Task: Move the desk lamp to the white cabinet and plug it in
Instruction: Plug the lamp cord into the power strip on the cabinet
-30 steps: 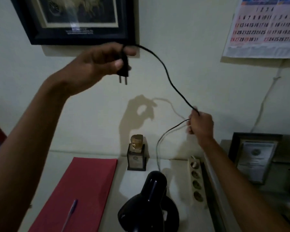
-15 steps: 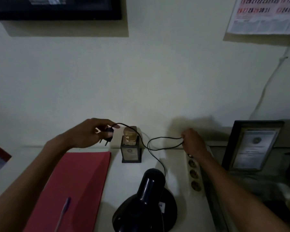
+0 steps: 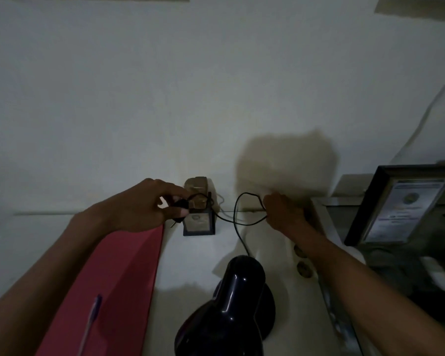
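Both hands reach forward over a white tabletop that meets a pale, dimly lit wall filling the upper half of the frame. At lower left a red folder lies on the surface with a purple pen resting on it. Left of centre, the left hand has its fingers pinched shut on the black plug of the lamp's cord, held just in front of a small trophy that stands against the wall. From the plug the thin cord loops rightward to the right hand, which is closed around it near the wall; a strand drops from the loop toward the black desk lamp, standing on the tabletop at lower centre. Beside the right forearm, the sockets of a white power strip show, partly hidden by the arm. At the right edge a framed certificate leans upright on a lower, darker surface whose contents are too dim to make out.
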The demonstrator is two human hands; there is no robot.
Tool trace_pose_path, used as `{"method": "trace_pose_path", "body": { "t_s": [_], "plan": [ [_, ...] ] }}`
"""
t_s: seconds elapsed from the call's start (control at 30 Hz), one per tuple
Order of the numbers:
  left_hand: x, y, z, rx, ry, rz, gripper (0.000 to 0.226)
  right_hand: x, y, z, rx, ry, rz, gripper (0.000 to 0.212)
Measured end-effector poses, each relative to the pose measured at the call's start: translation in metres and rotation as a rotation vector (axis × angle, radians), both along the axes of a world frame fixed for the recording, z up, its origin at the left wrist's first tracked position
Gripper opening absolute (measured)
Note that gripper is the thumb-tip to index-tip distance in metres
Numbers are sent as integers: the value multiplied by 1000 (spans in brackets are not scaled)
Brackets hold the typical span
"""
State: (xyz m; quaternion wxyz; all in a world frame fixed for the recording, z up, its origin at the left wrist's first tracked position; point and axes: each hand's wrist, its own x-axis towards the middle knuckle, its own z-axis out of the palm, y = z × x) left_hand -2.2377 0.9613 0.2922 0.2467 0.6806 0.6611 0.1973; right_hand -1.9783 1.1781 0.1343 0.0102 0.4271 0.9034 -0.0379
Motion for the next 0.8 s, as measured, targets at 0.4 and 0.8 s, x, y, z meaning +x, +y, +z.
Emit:
{"method": "trace_pose_path", "body": {
  "t_s": [0.4,0.8],
  "plan": [
    [9,2,-14,61,-11,-15,21,-12,4,-17,-60,200,-10,23],
    [25,13,-18,67,-9,7,26,0,12,-12,-37,451,84,21]
  ]
}}
